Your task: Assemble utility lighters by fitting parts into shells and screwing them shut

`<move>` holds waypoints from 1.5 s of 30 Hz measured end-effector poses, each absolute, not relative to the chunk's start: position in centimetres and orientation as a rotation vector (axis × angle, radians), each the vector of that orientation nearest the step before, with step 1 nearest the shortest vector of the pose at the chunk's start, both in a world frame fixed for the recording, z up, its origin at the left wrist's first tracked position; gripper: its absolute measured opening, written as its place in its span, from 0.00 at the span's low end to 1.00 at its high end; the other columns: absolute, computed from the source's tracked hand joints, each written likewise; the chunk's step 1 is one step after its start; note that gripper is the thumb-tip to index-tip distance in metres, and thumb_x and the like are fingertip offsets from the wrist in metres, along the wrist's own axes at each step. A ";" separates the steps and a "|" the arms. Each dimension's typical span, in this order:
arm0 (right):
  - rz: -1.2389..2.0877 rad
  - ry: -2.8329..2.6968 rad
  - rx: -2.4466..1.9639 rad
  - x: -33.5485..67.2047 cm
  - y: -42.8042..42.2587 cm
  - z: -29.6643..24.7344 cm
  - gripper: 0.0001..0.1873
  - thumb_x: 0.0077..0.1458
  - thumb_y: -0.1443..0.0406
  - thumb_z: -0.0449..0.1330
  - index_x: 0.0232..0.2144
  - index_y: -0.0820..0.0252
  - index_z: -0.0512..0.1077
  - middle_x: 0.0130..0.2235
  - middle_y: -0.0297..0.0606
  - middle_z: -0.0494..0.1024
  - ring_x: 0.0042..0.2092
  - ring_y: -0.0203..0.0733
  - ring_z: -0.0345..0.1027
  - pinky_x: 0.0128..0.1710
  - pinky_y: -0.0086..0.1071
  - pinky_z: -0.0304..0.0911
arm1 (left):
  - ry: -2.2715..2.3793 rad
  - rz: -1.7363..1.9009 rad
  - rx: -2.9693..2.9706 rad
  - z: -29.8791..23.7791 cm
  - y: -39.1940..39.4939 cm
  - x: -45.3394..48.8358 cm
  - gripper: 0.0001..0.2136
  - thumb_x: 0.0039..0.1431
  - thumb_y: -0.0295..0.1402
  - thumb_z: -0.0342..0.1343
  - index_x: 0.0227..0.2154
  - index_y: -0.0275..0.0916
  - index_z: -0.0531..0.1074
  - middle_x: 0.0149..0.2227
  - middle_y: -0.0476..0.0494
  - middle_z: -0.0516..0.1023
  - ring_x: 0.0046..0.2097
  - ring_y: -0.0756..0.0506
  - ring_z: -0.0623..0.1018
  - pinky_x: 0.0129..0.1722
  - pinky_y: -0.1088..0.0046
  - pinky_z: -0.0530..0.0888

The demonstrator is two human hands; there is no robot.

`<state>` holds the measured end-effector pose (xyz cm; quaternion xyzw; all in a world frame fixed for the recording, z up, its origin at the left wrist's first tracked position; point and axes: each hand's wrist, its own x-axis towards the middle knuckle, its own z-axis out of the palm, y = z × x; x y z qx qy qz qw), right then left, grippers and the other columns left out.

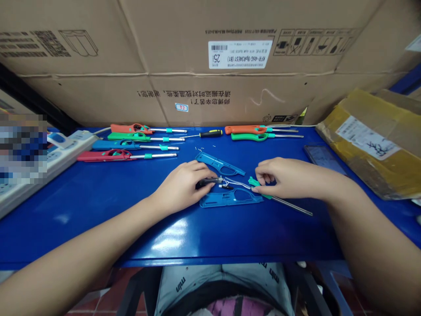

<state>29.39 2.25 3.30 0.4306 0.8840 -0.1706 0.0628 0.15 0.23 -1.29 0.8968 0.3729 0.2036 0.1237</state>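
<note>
My left hand (184, 184) is closed on a small dark cylinder part (210, 181) at the left end of an opened lighter. My right hand (279, 177) pinches the green trigger piece (255, 182) where the metal rod (291, 205) begins. Thin wires (237, 183) run between the two hands. Under them lies one blue lighter shell half (230, 198). The other blue half (219, 163) rests just behind, on the blue table (98, 197).
Several assembled long lighters (131, 142) lie at the back left, two more (259, 133) at the back right, with a screwdriver (205, 134) between. A power strip (49, 153) sits left, a phone (324, 158) and taped cardboard parcel (375, 140) right. Large cardboard boxes (210, 61) wall the back.
</note>
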 end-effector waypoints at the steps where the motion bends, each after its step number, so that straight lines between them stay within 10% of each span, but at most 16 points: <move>1: -0.575 2.621 1.291 29.6 2.4 3.3 0.19 0.60 0.50 0.57 0.25 0.56 0.69 0.29 0.34 0.74 0.28 0.38 0.63 0.29 0.33 0.53 | 1.106 0.598 2.605 -1.3 0.3 0.1 0.09 0.66 0.32 0.55 0.45 0.41 0.78 0.42 0.44 0.80 0.44 0.43 0.76 0.46 0.63 0.74; 22: -0.388 2.920 1.193 26.9 1.4 3.1 0.06 0.63 0.62 0.55 0.35 0.58 0.66 0.37 0.39 0.72 0.34 0.41 0.65 0.33 0.33 0.59 | 1.041 0.803 2.635 -1.3 -1.2 1.4 0.16 0.68 0.38 0.55 0.56 0.41 0.72 0.50 0.40 0.75 0.51 0.41 0.72 0.53 0.58 0.70; 45: -0.697 2.788 1.221 30.6 3.2 3.7 0.11 0.58 0.56 0.62 0.36 0.57 0.72 0.38 0.37 0.78 0.37 0.41 0.70 0.36 0.33 0.62 | 1.245 0.957 2.641 -1.8 -0.5 1.2 0.07 0.63 0.40 0.61 0.38 0.47 0.82 0.49 0.41 0.68 0.51 0.39 0.66 0.53 0.54 0.67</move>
